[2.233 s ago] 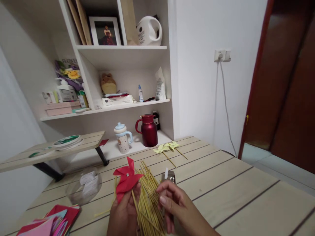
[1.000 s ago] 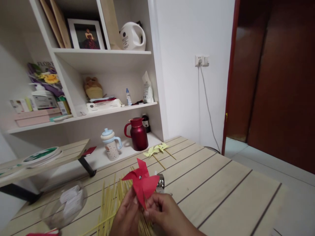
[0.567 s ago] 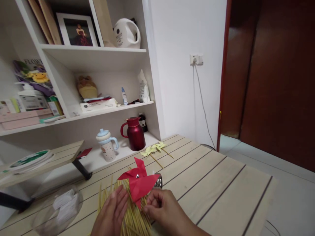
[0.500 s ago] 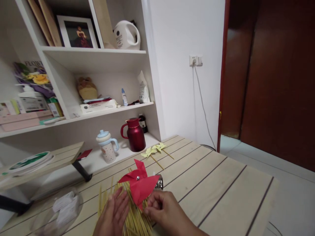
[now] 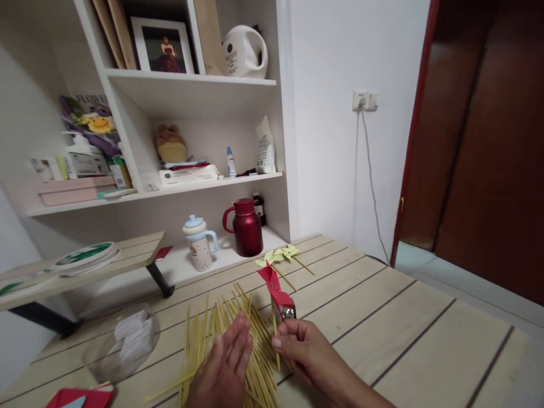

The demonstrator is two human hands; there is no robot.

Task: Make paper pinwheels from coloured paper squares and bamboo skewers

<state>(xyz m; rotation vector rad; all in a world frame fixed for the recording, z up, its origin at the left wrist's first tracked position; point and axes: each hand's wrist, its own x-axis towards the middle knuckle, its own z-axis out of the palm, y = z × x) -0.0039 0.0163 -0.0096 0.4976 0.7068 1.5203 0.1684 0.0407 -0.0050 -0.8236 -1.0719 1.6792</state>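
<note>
Red paper lies near left, a see-through bowl beyond it. Loose sticks spread under and around the left hand, its fingers stretched flat, with nothing in them that I can see; one careless sweep could scatter them. Beside it the red pinwheel stands nearly upright, its stem pinched by thumb and fingers of the right hand; too light a pinch might let it tip. Yellow pinwheels and a shiny metal thing crowd the space behind, risking creased blades. Rightward, the table gives most room before its edge.
</note>
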